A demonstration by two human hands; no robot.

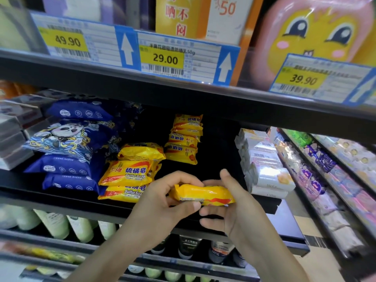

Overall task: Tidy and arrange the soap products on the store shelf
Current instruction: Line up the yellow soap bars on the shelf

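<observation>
"Sulfur Soap" bar [201, 194] between both hands

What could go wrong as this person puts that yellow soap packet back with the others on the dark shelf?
1. The front pile of yellow sulfur soap packets looks uneven and sits near the black shelf's edge; adding one carelessly might tip packets off.
2. The glossy yellow soap packet is held only between the left hand and right hand; it may slip.
3. Reaching for the rear yellow stack could brush the white wrapped bars.
</observation>
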